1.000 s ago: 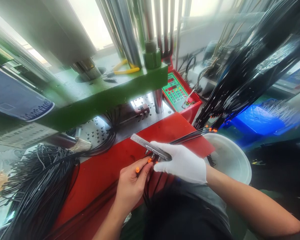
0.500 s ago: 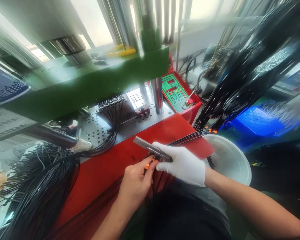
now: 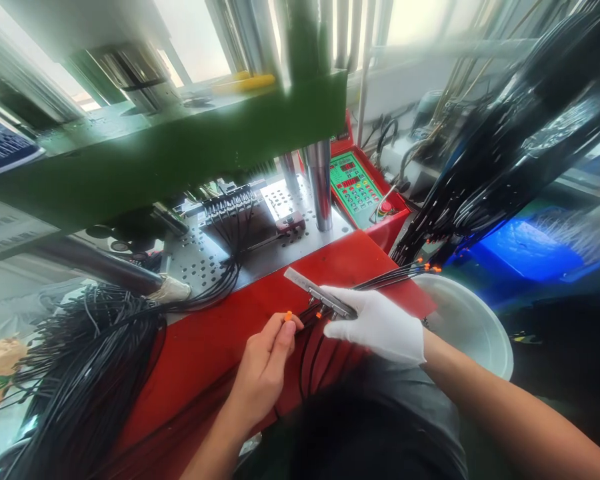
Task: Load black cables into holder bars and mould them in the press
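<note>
My right hand (image 3: 380, 327), in a white glove, grips a narrow metal bar (image 3: 316, 294) over the red table (image 3: 215, 340). Black cables with orange tips hang from the bar's underside. My bare left hand (image 3: 265, 360) pinches one orange-tipped cable end (image 3: 288, 317) just left of the bar, its thin black cable trailing down between my hands. More orange-tipped cables (image 3: 405, 270) run from the bar to the right.
A green press (image 3: 180, 153) stands behind the table, with a fixture of black cables (image 3: 230, 203) on its perforated plate. A control panel (image 3: 355, 187) sits at right. A white bowl (image 3: 465, 320) and blue bin (image 3: 525, 250) are right, a big cable bundle (image 3: 80, 373) left.
The green press head has risen, uncovering the cable fixture on the plate. My left hand drew one orange-tipped cable end away from the bar, leftward.
</note>
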`<state>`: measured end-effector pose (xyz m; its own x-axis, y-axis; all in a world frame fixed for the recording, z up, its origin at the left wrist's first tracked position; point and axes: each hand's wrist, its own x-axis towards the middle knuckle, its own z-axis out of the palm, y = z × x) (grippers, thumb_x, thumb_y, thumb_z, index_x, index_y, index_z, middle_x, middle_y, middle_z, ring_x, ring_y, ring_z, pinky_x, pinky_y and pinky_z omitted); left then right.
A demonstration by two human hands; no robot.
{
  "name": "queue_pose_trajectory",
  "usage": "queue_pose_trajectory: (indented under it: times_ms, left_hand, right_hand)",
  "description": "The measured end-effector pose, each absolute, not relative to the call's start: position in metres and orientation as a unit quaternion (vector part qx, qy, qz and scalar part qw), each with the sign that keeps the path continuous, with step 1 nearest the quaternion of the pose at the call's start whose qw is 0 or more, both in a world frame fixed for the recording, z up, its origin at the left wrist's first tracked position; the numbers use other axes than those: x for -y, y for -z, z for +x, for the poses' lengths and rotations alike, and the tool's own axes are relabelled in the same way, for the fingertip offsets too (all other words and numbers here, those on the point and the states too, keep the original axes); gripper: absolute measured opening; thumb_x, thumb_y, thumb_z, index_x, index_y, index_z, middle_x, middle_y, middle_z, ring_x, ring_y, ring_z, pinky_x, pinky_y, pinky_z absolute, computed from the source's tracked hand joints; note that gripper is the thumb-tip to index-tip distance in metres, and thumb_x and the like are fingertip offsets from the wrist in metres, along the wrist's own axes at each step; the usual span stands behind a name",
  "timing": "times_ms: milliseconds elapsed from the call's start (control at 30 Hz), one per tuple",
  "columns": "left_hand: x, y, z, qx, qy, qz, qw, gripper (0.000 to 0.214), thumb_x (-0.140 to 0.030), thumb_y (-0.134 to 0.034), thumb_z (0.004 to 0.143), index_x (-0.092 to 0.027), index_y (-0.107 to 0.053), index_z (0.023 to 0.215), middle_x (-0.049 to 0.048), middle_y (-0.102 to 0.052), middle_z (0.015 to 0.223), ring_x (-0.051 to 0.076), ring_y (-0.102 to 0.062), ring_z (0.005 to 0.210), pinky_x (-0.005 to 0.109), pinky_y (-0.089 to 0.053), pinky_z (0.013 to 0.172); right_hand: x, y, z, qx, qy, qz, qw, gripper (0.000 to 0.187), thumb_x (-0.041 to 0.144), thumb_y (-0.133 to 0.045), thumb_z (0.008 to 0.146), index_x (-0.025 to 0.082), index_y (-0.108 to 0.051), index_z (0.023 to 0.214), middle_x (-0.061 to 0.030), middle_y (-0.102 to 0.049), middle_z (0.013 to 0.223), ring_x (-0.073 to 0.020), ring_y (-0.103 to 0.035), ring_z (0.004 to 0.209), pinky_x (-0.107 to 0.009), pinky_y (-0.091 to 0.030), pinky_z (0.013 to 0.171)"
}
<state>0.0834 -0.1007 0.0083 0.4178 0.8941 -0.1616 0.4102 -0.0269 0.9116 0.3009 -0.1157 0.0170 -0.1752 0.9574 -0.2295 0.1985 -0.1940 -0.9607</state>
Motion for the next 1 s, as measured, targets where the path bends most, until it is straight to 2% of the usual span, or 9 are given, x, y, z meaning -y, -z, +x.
queue_pose_trajectory:
  times_ms: [167, 333, 500, 733, 833, 1000]
  left_hand:
    - [0.098, -0.009, 0.081, -0.473, -0.223, 0.705, 0.479, 0.026, -0.037, -0.04, 0.096, -0.021, -0.057, 0.108, -0.0025, -0.046, 0.067, 0.011, -0.041, 0.06, 0.023, -0.033, 0.059]
    - [0.098, -0.007, 0.08, -0.474, -0.224, 0.703, 0.48, 0.028, -0.035, -0.04, 0.096, -0.022, -0.055, 0.115, -0.0023, -0.051, 0.068, 0.012, -0.044, 0.06, 0.022, -0.034, 0.056]
    - [0.097, -0.006, 0.081, -0.483, -0.255, 0.706, 0.451, 0.021, -0.033, -0.049, 0.092, -0.02, -0.063, 0.101, -0.0025, -0.055, 0.064, 0.01, -0.045, 0.054, 0.02, -0.035, 0.052]
    - [0.095, -0.004, 0.079, -0.454, -0.239, 0.729, 0.453, 0.024, -0.031, -0.046, 0.093, -0.018, -0.064, 0.104, -0.0028, -0.05, 0.06, 0.01, -0.041, 0.053, 0.02, -0.033, 0.051]
    - [0.095, -0.006, 0.08, -0.446, -0.235, 0.731, 0.461, 0.022, -0.031, -0.045, 0.093, -0.018, -0.062, 0.091, -0.0032, -0.045, 0.059, 0.009, -0.038, 0.053, 0.02, -0.03, 0.051]
    - [0.094, -0.013, 0.083, -0.45, -0.211, 0.724, 0.478, 0.03, -0.034, -0.044, 0.094, -0.017, -0.052, 0.071, -0.004, -0.036, 0.055, 0.009, -0.032, 0.05, 0.022, -0.025, 0.049]
  right_hand:
    - [0.119, -0.024, 0.298, 0.536, -0.592, -0.48, 0.364, 0.061, 0.026, -0.07, 0.075, 0.026, -0.051, 0.132, 0.0055, -0.063, 0.12, -0.0187, -0.058, 0.108, -0.027, -0.047, 0.095]
    - [0.117, -0.029, 0.296, 0.533, -0.596, -0.484, 0.357, 0.058, 0.027, -0.069, 0.076, 0.027, -0.053, 0.131, 0.0065, -0.067, 0.109, -0.0179, -0.063, 0.097, -0.027, -0.051, 0.089]
    - [0.116, -0.026, 0.294, 0.531, -0.578, -0.506, 0.356, 0.062, 0.026, -0.071, 0.074, 0.027, -0.051, 0.132, 0.0066, -0.065, 0.116, -0.0178, -0.061, 0.105, -0.026, -0.048, 0.094]
    - [0.116, -0.03, 0.293, 0.532, -0.599, -0.482, 0.355, 0.06, 0.024, -0.071, 0.074, 0.024, -0.052, 0.132, 0.0058, -0.064, 0.119, -0.0162, -0.059, 0.11, -0.022, -0.045, 0.097]
    - [0.116, -0.031, 0.295, 0.538, -0.599, -0.478, 0.352, 0.061, 0.024, -0.071, 0.074, 0.024, -0.051, 0.132, 0.0054, -0.063, 0.121, -0.0166, -0.058, 0.112, -0.022, -0.045, 0.098]
    - [0.116, -0.029, 0.295, 0.548, -0.589, -0.488, 0.339, 0.062, 0.025, -0.071, 0.074, 0.024, -0.051, 0.133, 0.0044, -0.063, 0.121, -0.019, -0.057, 0.114, -0.027, -0.044, 0.101]
